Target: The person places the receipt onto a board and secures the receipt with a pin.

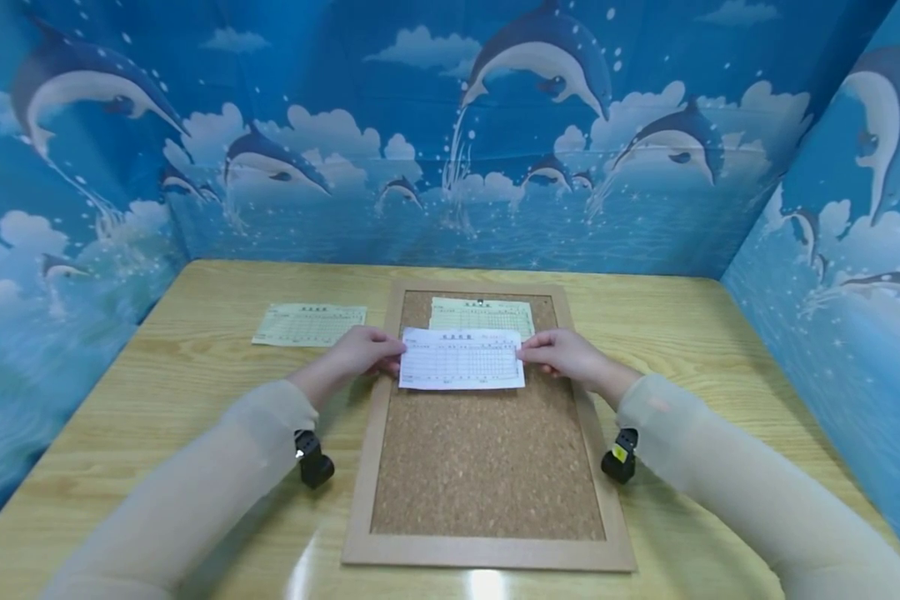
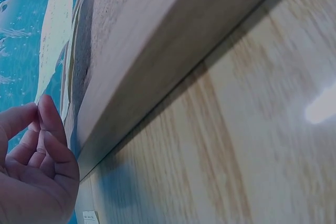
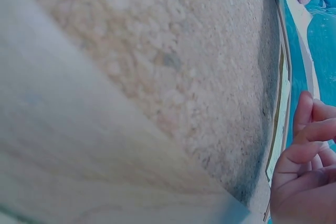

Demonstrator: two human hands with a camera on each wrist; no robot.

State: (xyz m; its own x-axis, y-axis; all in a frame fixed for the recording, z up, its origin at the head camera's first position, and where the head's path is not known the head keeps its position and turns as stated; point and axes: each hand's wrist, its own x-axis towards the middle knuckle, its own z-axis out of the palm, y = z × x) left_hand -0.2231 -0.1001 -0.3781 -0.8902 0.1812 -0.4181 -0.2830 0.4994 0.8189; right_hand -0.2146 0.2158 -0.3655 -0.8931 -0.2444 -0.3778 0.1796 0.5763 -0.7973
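Observation:
A white printed form is stretched between both hands over the upper part of a framed cork board. My left hand pinches its left edge between thumb and fingers; my right hand pinches the right edge. In both wrist views the sheet hangs above the cork, apart from it, with thumb and fingertips meeting at its edge. Behind it, a pale green form lies on the cork with a small dark pin at its top. The white form overlaps the green one's lower part.
Another green form lies on the wooden table left of the board. The board's raised wooden frame stands above the tabletop. A dolphin-printed backdrop encloses the table at the back and sides.

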